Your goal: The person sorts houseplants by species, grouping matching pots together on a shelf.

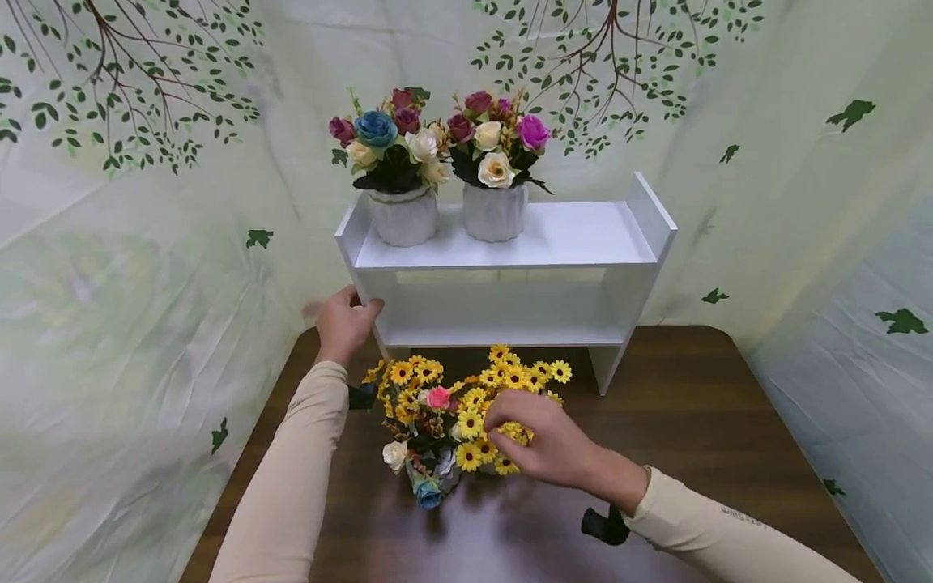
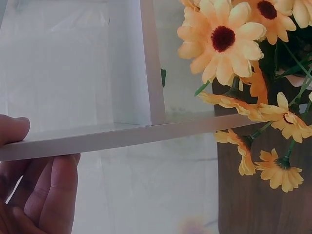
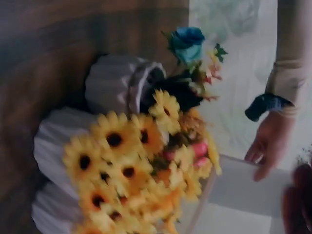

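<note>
Head view: left hand [image 1: 344, 325] is gripping the left side of the white shelf [image 1: 583, 231], right hand [image 1: 547, 441] is hovering, fingers loosely curled, apparently empty, by near-tabletop [image 1: 685, 421] yellow daisies [image 1: 514, 379]; sudden tugging would be risking toppling the left potted bouquet [image 1: 402, 214] and right potted bouquet [image 1: 496, 212] up top.

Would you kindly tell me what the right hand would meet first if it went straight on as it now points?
Probably the yellow flowers, which the right hand points at in the head view, though depth is unclear and it may pass above them.
</note>
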A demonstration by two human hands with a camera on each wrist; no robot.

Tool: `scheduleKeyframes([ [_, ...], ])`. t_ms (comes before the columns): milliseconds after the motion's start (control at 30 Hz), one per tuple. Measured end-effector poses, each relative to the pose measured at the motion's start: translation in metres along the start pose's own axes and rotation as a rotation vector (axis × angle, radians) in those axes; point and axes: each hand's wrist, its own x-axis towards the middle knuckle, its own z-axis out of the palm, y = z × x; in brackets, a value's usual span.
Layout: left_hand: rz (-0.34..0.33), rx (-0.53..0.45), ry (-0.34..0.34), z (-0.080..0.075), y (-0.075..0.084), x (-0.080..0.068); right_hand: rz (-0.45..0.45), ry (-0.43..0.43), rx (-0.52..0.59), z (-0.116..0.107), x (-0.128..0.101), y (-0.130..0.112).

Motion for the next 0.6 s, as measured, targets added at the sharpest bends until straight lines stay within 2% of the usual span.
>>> scheduleKeyframes([
  [67,-0.003,-0.004,-0.002,0.0,-0.001,0.0,0.001,-0.161,0.039,0.009,-0.014,-0.003],
  [133,-0.002,-0.009,0.0,0.0,-0.001,0.001,0.07,-0.288,0.078,0.019,-0.029,-0.005],
  [267,-0.003,-0.017,0.005,0.0,-0.001,0.003,0.241,-0.428,0.14,0.044,-0.056,-0.003],
  [333,-0.007,-0.017,0.005,0.001,0.0,0.003,0.304,-0.465,0.171,0.057,-0.067,0.0],
  [433,-0.009,-0.018,0.002,0.0,0.0,0.002,0.356,-0.482,0.16,0.075,-0.082,0.005],
  [600,-0.01,-0.026,0.005,0.001,-0.001,0.0,0.427,-0.43,0.029,0.098,-0.094,0.013],
])
